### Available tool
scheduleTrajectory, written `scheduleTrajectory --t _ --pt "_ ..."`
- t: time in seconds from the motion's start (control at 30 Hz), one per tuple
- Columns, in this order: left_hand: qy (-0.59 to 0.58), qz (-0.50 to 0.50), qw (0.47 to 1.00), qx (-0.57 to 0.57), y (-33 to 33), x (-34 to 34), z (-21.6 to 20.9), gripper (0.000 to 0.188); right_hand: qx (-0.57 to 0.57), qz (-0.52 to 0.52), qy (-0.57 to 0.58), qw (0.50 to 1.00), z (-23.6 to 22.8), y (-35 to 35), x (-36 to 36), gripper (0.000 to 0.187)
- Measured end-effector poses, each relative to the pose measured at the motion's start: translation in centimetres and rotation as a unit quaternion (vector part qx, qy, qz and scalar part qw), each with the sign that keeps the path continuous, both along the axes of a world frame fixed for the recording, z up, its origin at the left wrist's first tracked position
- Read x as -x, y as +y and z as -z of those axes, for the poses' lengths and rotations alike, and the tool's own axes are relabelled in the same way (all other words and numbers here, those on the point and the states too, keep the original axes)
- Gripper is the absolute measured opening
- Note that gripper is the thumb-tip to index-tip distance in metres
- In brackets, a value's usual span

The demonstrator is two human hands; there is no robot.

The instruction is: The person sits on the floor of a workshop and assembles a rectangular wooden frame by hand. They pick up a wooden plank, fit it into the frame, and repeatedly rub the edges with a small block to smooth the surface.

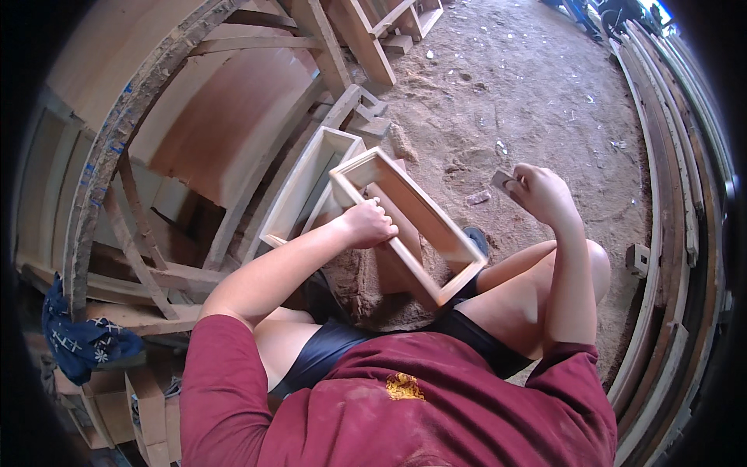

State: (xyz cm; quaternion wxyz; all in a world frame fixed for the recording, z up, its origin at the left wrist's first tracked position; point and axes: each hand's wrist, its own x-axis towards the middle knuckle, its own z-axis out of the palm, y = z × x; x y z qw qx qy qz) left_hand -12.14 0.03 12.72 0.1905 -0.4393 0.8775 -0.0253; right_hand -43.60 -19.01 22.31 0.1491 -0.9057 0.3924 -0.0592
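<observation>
A pale rectangular wooden frame [417,271], deep-sided like a small open box, lies tilted over my lap. My left hand [367,223] is closed around its near long rail. Off to the right, clear of the frame, my right hand [542,194] pinches a small flat brownish piece of sandpaper [504,180]. A second, similar wooden frame [298,184] leans behind the first on the left. On the dirt below my right hand lies a small pinkish block [478,198].
A large curved wooden structure [148,101] with braces fills the left side, a blue patterned cloth [85,335] hanging at its lower end. Long boards [669,194] are stacked along the right. More wooden frames [366,39] stand at the top, on sandy ground [513,93].
</observation>
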Motion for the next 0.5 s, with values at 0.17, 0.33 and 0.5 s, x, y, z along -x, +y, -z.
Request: scheduleTrajectory --t 0.17,0.33,0.5 --pt "0.099 -0.043 0.991 0.076 -0.3 2.1 -0.4 0.007 -0.008 0.108 -0.100 0.989 -0.7 -0.2 1.0 0.026" --pt "0.158 -0.111 0.974 0.122 2.0 3.2 1.8 0.006 -0.103 0.135 -0.174 0.970 -0.4 -0.4 1.1 0.027" --pt "0.111 -0.182 0.971 0.105 6.0 5.2 5.8 0.013 -0.142 0.084 -0.224 0.961 2.6 -1.4 -0.6 0.024"
